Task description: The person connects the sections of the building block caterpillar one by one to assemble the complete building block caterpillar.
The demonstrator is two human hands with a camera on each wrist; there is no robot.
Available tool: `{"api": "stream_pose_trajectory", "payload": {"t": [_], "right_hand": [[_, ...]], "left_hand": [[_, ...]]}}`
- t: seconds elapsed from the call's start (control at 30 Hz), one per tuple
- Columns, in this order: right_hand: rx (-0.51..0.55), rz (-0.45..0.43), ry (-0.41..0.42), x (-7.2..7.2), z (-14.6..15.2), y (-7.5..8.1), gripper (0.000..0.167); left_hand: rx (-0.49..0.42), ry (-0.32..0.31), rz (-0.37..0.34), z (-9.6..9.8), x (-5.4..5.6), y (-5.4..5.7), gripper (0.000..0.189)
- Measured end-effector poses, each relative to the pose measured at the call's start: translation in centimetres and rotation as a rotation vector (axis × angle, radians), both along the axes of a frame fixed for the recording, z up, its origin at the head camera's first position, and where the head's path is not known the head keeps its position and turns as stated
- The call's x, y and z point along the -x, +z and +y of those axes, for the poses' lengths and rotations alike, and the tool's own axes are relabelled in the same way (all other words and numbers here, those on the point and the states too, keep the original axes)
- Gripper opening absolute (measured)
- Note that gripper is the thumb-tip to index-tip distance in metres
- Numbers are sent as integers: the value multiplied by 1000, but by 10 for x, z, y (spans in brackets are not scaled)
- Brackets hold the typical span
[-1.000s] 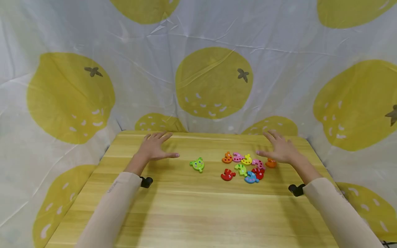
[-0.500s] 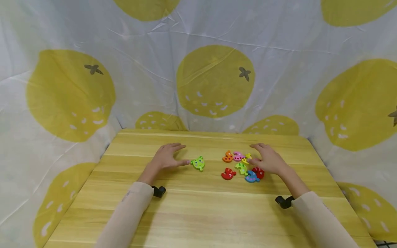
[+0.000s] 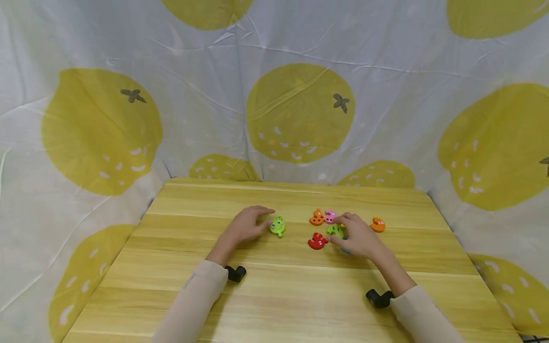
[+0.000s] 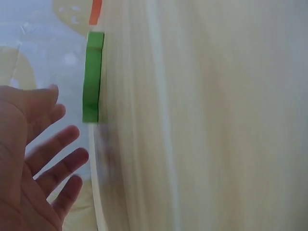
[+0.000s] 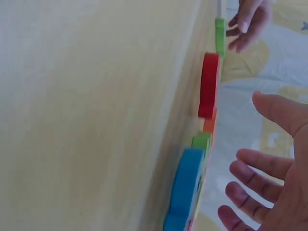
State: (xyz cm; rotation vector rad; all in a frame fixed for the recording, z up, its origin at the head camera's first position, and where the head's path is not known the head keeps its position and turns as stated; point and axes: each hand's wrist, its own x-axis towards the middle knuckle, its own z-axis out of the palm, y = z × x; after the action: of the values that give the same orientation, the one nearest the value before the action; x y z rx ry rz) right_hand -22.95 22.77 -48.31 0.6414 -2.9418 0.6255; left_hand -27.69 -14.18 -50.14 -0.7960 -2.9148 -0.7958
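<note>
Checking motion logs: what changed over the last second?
The left hand moved rightward, toward the green face piece; the right hand moved leftward, toward the red 2 piece. Neither gripped or released anything. Both pieces and the orange 10 piece stayed put.

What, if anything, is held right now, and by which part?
Nothing is held: the left grip hovers beside the green face piece, the right grip above the blue piece.

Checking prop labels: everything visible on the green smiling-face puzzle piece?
The green smiling-face puzzle piece looks like painted wood: two eyes, a nub on top, a knob below, plain green sides. It lies flat, face up, on the yellow wood-grain table, left of the red puzzle piece marked 2. The left hand hovers beside it, with a gap in the left wrist view.
</note>
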Motion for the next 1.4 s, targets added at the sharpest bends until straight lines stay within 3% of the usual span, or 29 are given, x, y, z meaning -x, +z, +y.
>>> {"api": "stream_pose_trajectory", "payload": {"t": [0.1, 0.23, 0.47, 0.77, 0.93, 1.13, 1.4], "right_hand": [[11, -24, -11, -4, -8, -5, 62], [30, -52, -13, -8, -16, -10, 65], [47, -56, -3, -11, -30, -16, 70], [27, -54, 10, -7, -41, -24, 60], [19, -60, -9, -7, -44, -27, 59], [100, -55, -11, -7, -52, -26, 58], [236, -125, -29, -1, -71, -24, 55]], "left_hand": [[-58, -48, -29, 8, -2, 1, 39], [-77, -63, -33, 15, -4, -2, 35], [-126, 3, -68, 13, -4, -12, 31], [-281, 113, -80, 15, -7, -23, 29], [-322, 161, -72, 19, -9, -30, 28], [-386, 197, -43, 21, -12, -34, 25], [-380, 212, -21, 23, -13, -32, 18]]}}
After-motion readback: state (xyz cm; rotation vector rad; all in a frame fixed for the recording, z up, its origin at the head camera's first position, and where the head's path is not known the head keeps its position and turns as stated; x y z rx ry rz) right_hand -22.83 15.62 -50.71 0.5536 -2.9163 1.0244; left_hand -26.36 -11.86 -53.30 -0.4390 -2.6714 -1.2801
